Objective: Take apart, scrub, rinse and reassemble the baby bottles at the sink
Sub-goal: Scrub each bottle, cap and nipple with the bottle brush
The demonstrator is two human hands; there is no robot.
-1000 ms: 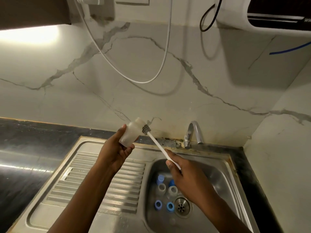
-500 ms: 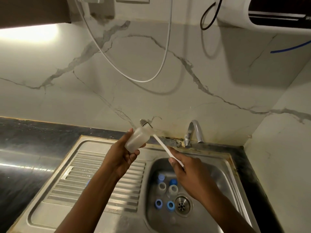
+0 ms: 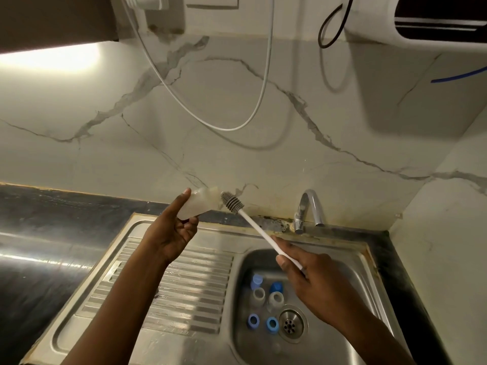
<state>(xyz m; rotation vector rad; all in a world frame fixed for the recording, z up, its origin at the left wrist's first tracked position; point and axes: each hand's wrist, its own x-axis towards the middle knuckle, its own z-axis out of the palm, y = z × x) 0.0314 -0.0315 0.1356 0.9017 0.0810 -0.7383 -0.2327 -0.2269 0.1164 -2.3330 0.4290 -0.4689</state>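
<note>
One translucent bottle (image 3: 200,204), cap off, is held in the air above the sink's back rim, tilted with its mouth toward 3 o'clock. Any scale or brand on its wall is too blurred to read. The left hand (image 3: 174,233) grips it: the thumb lies along the upper side and the fingers are curled beneath, covering the base.

At the bottle's 3 o'clock the grey ribbed head of a brush (image 3: 232,202) sits outside the mouth; whether they touch cannot be told. Its white handle runs down toward 5 o'clock into the right hand (image 3: 308,280), which pinches it between thumb and curled fingers; the handle's end is hidden behind them.

Below, at 6 o'clock from the right hand's thumb, six small parts (image 3: 259,296), blue and greyish, stand in the sink (image 3: 342,262), just left of the drain (image 3: 290,324). Which are caps, rings or teats is hard to make out. The tap (image 3: 308,209) rises at the basin's 12 o'clock, and the ribbed drainboard (image 3: 184,285) lies at its 9 o'clock. The black desk (image 3: 39,259) surrounds the sink.

A white cable (image 3: 237,127) loops across the marble wall (image 3: 79,159). At 1 o'clock, a white appliance (image 3: 382,27), a black cable (image 3: 329,30) and a blue tube (image 3: 458,76) are cut off by the edges.
</note>
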